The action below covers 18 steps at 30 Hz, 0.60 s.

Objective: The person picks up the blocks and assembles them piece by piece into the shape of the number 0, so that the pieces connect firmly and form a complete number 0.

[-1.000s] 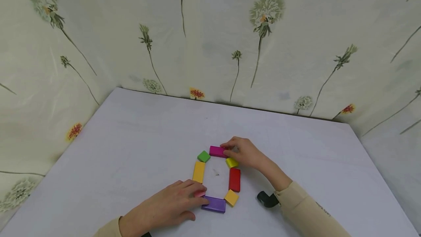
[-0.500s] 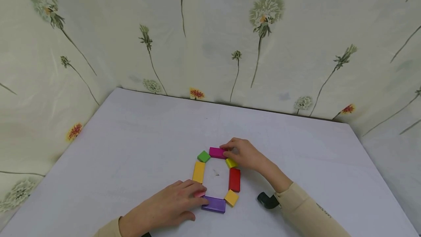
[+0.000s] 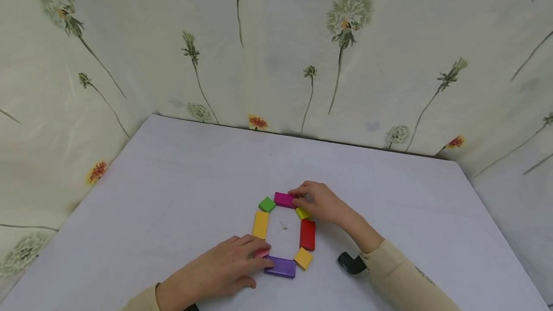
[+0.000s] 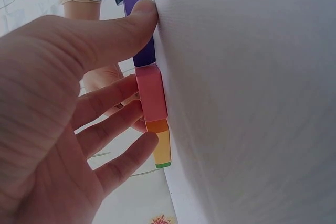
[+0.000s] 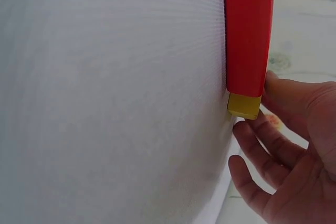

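Note:
Colored blocks form a ring on the white table. My right hand pinches the right end of a magenta block at the far side, between thumb and fingers. Beneath that hand lies a partly covered yellow block, touching the red block. My left hand rests its fingertips on a pink block and the left end of a purple block. In the left wrist view its fingers are loosely extended, and the thumb overlaps the purple block. The right wrist view hides the magenta block.
A yellow-orange block and a green block make up the ring's left side. An orange block sits at the near right corner. A black curved device is at the right sleeve. Floral cloth hangs behind the table.
My right hand has drawn the magenta block very slightly nearer and to the left, and the yellow block has shifted a touch with it. The left hand has stayed in place.

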Tool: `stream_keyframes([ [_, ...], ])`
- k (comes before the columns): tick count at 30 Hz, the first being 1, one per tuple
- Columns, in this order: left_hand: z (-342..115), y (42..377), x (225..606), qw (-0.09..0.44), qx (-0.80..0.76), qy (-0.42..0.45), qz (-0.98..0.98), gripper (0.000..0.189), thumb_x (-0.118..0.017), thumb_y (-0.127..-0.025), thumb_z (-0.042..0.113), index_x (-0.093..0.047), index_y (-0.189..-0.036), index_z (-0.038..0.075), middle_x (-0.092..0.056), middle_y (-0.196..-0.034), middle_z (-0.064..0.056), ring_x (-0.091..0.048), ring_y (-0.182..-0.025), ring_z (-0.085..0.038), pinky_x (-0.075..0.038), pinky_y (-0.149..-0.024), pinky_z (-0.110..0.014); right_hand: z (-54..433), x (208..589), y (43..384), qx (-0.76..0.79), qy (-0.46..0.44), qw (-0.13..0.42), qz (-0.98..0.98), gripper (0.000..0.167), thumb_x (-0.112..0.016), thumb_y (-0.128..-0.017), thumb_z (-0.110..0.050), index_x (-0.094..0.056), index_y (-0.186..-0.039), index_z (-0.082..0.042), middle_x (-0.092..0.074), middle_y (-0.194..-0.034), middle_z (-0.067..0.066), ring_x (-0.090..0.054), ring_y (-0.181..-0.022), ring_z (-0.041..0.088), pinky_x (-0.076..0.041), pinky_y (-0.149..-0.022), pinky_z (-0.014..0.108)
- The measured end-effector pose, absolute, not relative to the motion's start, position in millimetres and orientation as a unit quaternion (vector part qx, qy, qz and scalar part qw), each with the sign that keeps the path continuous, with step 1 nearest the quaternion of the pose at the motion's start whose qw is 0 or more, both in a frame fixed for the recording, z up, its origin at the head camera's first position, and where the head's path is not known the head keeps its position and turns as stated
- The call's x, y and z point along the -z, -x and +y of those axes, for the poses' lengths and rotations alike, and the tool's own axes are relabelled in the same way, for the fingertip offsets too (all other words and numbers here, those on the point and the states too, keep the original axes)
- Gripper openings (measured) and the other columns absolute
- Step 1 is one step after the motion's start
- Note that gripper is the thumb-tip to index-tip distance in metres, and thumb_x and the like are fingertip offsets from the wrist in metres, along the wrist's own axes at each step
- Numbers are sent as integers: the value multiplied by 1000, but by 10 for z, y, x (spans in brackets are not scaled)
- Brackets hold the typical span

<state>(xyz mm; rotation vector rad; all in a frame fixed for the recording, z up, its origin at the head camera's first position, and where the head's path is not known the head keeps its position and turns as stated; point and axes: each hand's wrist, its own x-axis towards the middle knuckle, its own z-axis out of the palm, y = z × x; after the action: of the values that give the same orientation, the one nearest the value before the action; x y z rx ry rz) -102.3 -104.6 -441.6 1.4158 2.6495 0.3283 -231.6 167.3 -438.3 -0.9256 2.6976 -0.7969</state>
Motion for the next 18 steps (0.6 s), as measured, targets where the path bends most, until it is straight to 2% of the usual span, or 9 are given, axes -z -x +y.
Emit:
stream_keyframes([
  [5,-1029,1024,4421,63,-109,-468,875,51,-74,-86,39,-59,-134,31,-51,-136,3,-47,-122,-14,-46,-97,-33,1710,4355,2283,274,299,76,911,32,-64,-95,-20,-66,-126,-9,-65,-103,-2,-58,-95,16,-51,-78,31],
  [10,-1032,1029,4428,60,-106,-468,875,53,-74,-85,40,-58,-135,31,-51,-136,3,-47,-122,-14,-46,-97,-34,1800,4278,2194,275,280,40,919,33,-62,-97,-24,-65,-128,-12,-64,-108,-3,-58,-101,19,-51,-84,39],
  [14,-1044,1031,4436,54,-104,-468,876,53,-75,-85,40,-58,-135,31,-51,-136,3,-47,-122,-15,-46,-96,-34,1867,4178,2033,273,270,31,923,35,-63,-96,-28,-64,-129,-15,-64,-114,-2,-57,-105,21,-51,-87,44],
  [18,-1053,1028,4439,49,-99,-468,877,53,-73,-86,42,-58,-135,31,-50,-138,2,-46,-124,-16,-44,-98,-36,1901,4133,1794,267,262,27,927,37,-67,-94,-29,-64,-130,-19,-63,-119,-1,-58,-109,20,-52,-88,42],
])
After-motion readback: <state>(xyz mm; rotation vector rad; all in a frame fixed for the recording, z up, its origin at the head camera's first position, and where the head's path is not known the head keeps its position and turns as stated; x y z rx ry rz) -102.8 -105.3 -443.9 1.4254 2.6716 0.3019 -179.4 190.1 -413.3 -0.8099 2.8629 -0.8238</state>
